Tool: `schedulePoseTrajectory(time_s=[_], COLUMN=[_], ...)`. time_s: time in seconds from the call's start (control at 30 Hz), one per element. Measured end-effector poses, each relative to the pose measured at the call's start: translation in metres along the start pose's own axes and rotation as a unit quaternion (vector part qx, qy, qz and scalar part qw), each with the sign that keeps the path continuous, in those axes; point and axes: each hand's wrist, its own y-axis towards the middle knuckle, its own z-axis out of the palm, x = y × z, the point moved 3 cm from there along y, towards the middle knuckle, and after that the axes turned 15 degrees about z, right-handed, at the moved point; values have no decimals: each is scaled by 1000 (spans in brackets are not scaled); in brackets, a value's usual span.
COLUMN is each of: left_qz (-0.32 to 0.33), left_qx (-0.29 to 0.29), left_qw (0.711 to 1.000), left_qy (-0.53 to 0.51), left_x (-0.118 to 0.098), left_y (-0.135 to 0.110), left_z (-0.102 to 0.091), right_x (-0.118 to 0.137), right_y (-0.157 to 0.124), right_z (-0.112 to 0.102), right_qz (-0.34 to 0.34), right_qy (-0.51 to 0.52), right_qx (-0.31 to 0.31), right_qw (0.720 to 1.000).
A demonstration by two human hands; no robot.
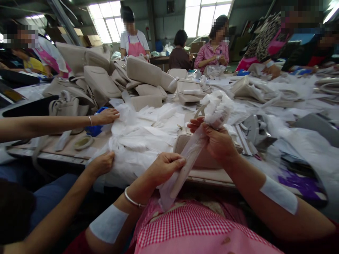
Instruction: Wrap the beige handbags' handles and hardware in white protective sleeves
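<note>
A beige bag strap (182, 178) inside a thin, see-through white wrap slants up from my lap to a bunched white end. Lower down, my left hand (165, 167) pinches the edge of the wrap between thumb and fingers. My right hand (218, 141) grips the wrapped strap higher up, its thumb across it and some fingertips stretched out behind. Just above that hand is the crumpled white wrapping (218, 106). Behind the strap stands a beige handbag (206, 160) at the table edge, partly hidden by the strap and my right hand.
Loose white wrapping sheets (148, 130) cover the table's middle. To the left, a co-worker's hands (106, 116) touch that heap. Beige bags (103, 83) are piled behind. Purple tape strips (299, 183) lie at right. Several people work across the table.
</note>
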Motion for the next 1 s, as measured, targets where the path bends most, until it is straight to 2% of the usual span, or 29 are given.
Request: schedulePoseTrajectory(time_s=[0.07, 0.13, 0.2, 0.3, 0.37, 0.43, 0.53, 0.63, 0.73, 0.87, 1.0], left_qz=[33, 73, 97, 74, 18, -39, -74, -74, -52, -28, -15], left_qx=[-45, -110, -150, -143, -151, -186, -198, -182, -195, -204, -234], left_qw=[996, 977, 960, 977, 987, 982, 977, 980, 978, 978, 972], left_qy=[67, 165, 217, 142, 41, -26, -19, 33, 53, 36, 0], left_x=[3, 5, 7, 12, 16, 19, 18, 13, 9, 9, 7], left_y=[0, -1, -2, -2, -1, 0, 2, 7, 15, 26, 30], left_z=[4, 5, 6, 7, 7, 7, 5, 4, 5, 11, 14], right_x=[-1, -2, -4, -3, -2, -1, -1, -5, -15, -31, -35], right_y=[-2, -4, -6, -6, -4, -1, 0, -1, -3, -10, -12], right_z=[0, 2, 4, 2, -1, -3, -1, 3, 7, 13, 17], right_qz=[-11, -3, 12, 27, 35, 40, 43, 57, 74, 88, 51], right_qy=[-2, -2, 6, 16, 9, -2, -13, -17, -2, 7, -53], right_qx=[20, 39, 52, 49, 37, 25, 20, 21, 24, 35, 30], right_qw=[1000, 999, 999, 998, 999, 999, 999, 998, 997, 996, 997])
